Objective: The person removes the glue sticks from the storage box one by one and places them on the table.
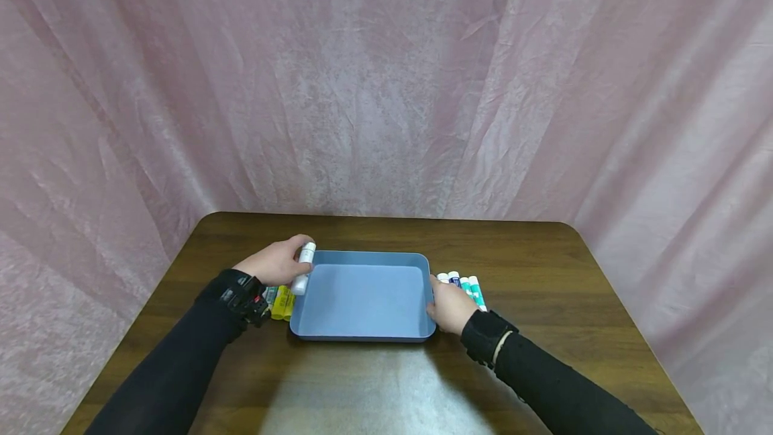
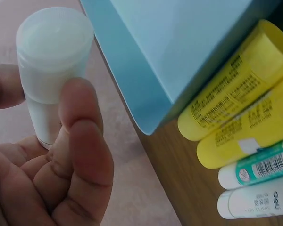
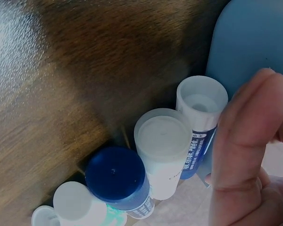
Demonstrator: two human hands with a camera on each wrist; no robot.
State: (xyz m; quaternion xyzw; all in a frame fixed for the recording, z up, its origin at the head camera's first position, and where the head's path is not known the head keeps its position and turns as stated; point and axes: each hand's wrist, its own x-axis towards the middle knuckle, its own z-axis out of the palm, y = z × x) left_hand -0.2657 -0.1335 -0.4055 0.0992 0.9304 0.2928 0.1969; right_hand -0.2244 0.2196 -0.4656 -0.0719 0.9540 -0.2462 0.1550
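My left hand [image 1: 273, 264] holds a white glue stick [image 1: 307, 255] between thumb and fingers, above the tray's left edge. The left wrist view shows its pale translucent end [image 2: 54, 49] close up, tilted. Between my hands lies a shallow blue rectangular tray [image 1: 362, 301] on the table. My right hand [image 1: 451, 306] grips the tray's right side, thumb at the rim; part of this grip is hidden. Beside the tray's left wall lie two yellow glue sticks [image 2: 231, 89], a green-and-white one [image 2: 262, 165] and a white one [image 2: 254, 203].
Right of the tray, partly behind my right hand, is a row of several glue sticks [image 1: 477, 293], one with a dark blue cap [image 3: 115, 174]. The brown wooden table [image 1: 513, 247] has rounded far corners. A pink curtain [image 1: 386, 86] hangs behind it.
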